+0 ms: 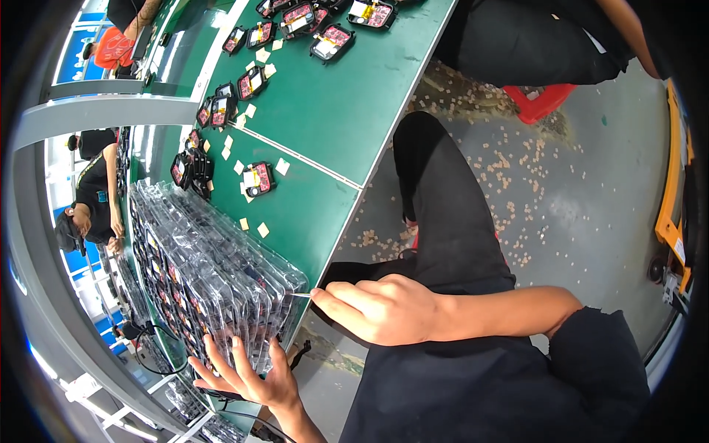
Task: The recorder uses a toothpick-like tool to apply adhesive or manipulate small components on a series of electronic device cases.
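A tall stack of clear plastic blister trays [214,258] stands on the green table, with small black and red parts in its pockets. My left hand [251,376] is open, its fingers spread against the near lower side of the stack. My right hand [384,306] is closed at the stack's right corner, its fingers pinching a thin, pale, stick-like tool [301,295]. The tool's tip meets the trays' edge; its exact kind cannot be made out. Beyond the stack lies a single black-cased device [258,179] with red inside.
More black-cased devices [332,43] lie across the green table [317,111], among small cream paper squares [282,166]. Similar squares litter the floor. A co-worker sits at upper right by a red stool [539,103]; others work beyond the grey frame [111,112]. An orange trolley frame [670,192] stands right.
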The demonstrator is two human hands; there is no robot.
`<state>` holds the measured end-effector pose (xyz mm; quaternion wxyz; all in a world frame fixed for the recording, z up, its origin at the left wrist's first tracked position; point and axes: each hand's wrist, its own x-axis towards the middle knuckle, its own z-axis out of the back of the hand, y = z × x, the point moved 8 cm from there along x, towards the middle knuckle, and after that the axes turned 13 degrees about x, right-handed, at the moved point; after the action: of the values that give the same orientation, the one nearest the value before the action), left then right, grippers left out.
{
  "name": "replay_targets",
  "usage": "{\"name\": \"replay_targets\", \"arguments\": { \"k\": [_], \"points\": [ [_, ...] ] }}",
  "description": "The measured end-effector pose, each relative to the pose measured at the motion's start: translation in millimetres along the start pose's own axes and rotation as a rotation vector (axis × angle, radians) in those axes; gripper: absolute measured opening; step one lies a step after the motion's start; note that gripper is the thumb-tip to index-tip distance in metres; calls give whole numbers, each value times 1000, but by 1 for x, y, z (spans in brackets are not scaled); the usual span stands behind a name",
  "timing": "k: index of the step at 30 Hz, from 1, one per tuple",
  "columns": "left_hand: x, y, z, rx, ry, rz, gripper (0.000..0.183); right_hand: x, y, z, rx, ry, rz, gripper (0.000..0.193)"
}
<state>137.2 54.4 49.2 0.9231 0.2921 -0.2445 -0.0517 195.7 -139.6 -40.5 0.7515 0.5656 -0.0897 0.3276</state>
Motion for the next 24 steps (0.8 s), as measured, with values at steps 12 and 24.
{"name": "replay_targets", "arguments": {
  "k": [12, 24],
  "points": [
    [4, 5, 0, -43, 73, 4, 68, -12, -3, 1, 132, 29, 14, 38],
    [8, 4, 2, -20, -22, -21, 47, 1, 6, 4, 83, -119, 115, 40]
  ]
}}
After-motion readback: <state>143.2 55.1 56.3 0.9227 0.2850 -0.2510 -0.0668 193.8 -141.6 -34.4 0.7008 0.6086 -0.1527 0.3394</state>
